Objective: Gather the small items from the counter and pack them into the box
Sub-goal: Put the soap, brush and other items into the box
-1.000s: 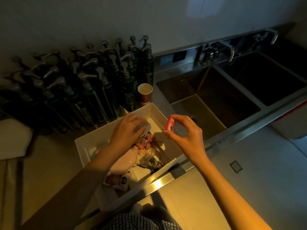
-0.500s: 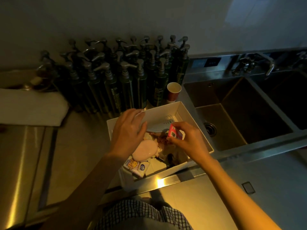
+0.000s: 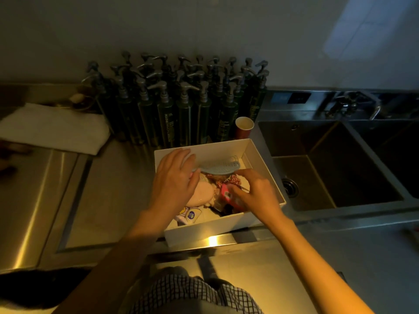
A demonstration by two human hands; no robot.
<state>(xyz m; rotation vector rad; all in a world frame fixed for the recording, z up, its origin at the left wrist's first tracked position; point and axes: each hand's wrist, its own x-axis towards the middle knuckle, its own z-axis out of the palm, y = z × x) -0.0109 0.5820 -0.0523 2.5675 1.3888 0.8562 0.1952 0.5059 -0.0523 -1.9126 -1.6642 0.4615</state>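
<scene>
A white open box sits on the steel counter by the sink. Inside lie a pale pink oval case, a red-and-white checked item, a printed sachet and other small things. My left hand is over the box's left half, gripping the handle end of a light blue comb that lies across the far part. My right hand is low inside the box's right half, holding a small pink packet.
Several dark green pump bottles crowd the back wall behind the box. A red paper cup stands beside them. A folded white towel lies at the left. A deep steel sink with taps opens at the right.
My right hand has lowered the pink packet from above the box's right edge down into it. My left hand has shifted toward the far side, and the blue comb now shows across the box.
</scene>
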